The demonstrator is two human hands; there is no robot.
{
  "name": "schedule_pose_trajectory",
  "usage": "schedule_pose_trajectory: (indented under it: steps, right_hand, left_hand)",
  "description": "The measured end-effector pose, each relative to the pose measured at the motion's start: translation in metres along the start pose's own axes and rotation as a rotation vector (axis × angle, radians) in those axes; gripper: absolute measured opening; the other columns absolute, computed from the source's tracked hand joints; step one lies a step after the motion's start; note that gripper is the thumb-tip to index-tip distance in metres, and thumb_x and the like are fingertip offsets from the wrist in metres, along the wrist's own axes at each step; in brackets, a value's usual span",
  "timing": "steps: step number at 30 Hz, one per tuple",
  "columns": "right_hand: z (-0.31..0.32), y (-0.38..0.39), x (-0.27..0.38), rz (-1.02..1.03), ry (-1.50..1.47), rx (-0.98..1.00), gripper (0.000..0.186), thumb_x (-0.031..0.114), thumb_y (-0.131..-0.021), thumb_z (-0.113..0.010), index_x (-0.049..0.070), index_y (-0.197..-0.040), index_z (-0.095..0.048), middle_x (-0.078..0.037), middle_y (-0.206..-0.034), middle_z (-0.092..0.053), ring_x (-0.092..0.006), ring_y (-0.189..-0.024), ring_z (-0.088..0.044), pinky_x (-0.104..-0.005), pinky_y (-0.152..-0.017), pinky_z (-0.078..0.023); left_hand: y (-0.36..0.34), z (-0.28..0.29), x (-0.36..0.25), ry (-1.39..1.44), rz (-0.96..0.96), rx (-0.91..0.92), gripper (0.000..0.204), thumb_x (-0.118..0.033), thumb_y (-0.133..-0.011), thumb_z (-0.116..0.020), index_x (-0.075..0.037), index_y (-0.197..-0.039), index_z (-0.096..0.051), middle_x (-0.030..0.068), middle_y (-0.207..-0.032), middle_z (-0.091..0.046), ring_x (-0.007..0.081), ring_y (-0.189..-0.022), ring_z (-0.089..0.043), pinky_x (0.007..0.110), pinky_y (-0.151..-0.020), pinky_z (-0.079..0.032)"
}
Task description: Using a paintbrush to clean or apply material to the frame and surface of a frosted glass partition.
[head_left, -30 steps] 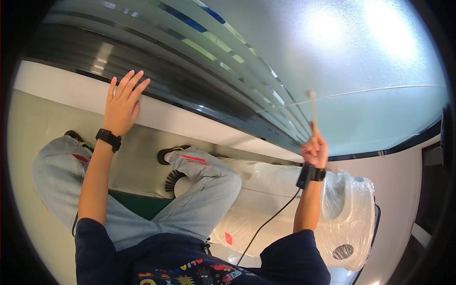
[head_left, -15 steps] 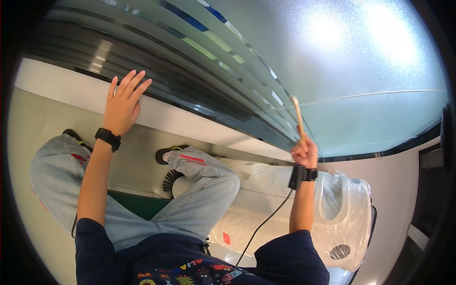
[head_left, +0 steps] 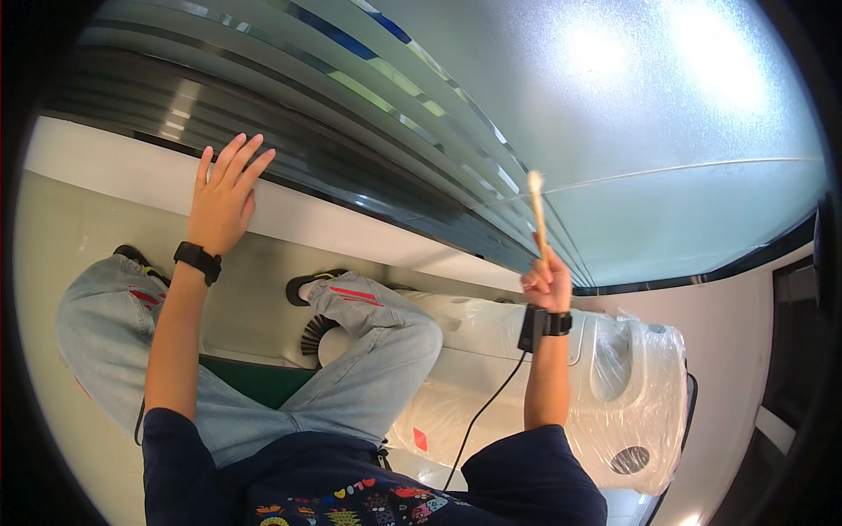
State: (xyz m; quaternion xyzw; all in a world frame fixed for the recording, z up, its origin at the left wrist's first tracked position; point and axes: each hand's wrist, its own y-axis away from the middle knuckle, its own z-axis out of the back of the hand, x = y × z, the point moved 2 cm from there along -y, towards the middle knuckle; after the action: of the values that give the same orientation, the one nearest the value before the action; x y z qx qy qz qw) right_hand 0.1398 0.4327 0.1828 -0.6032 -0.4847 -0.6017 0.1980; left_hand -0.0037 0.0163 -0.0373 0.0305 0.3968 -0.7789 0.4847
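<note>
My right hand [head_left: 547, 282] grips the lower end of a slim tan stick with a pale tip, like a small brush [head_left: 538, 206]. Its tip points up in front of the frosted glass panel [head_left: 667, 131]; whether it touches the glass I cannot tell. On the left, my left hand [head_left: 224, 188] is spread flat with nothing in it. Its fingertips lie over the dark lower strip of glass [head_left: 333, 188], and the palm is over the white ledge [head_left: 114, 158]. Black bands circle both wrists.
A white machine [head_left: 631, 386] wrapped in clear plastic stands to the right of my legs. A black cable [head_left: 478, 416] hangs from the right wrist device. Beside my knee is a round black-bristled brush [head_left: 314, 337]. I sit on a green seat [head_left: 254, 377].
My right hand has shifted slightly left, carrying the brush-like stick, which now stands more upright. The left hand is almost unmoved.
</note>
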Motion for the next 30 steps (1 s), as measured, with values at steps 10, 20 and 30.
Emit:
schedule_pose_trajectory:
  steps: [10,20,30]
  right_hand:
    - [-0.027,0.035,0.090,0.313,0.007,0.259,0.038,0.023,-0.097,-0.031,0.008,-0.132,-0.036,0.005,-0.044,-0.027,-0.0071,-0.033,-0.022,-0.0231,-0.044,-0.030]
    - [-0.016,0.002,-0.022,-0.136,-0.010,0.055,0.035,0.024,-0.096,-0.035,0.009,-0.126,-0.044,0.005,-0.044,-0.025,-0.0083,-0.032,-0.019,-0.0247,-0.043,-0.030]
    - [-0.047,0.036,0.090,0.436,0.045,0.138,0.037,0.023,-0.097,-0.031,0.008,-0.130,-0.038,0.005,-0.046,-0.026,-0.0066,-0.034,-0.021,-0.0228,-0.041,-0.028]
  left_hand:
    - [-0.003,0.002,-0.004,0.007,0.005,-0.047,0.060,0.002,-0.071,-0.053,-0.019,-0.126,-0.045,-0.0008,-0.134,-0.040,0.0180,-0.127,-0.032,0.042,-0.107,-0.016]
    - [-0.003,0.004,-0.003,-0.007,-0.005,-0.026,0.059,0.002,-0.071,-0.053,-0.018,-0.126,-0.045,-0.0008,-0.135,-0.039,0.0180,-0.127,-0.032,0.043,-0.106,-0.016]
    - [-0.003,0.002,-0.004,-0.001,0.002,-0.047,0.061,0.002,-0.070,-0.053,-0.018,-0.127,-0.044,-0.0004,-0.135,-0.039,0.0182,-0.128,-0.031,0.042,-0.107,-0.015]
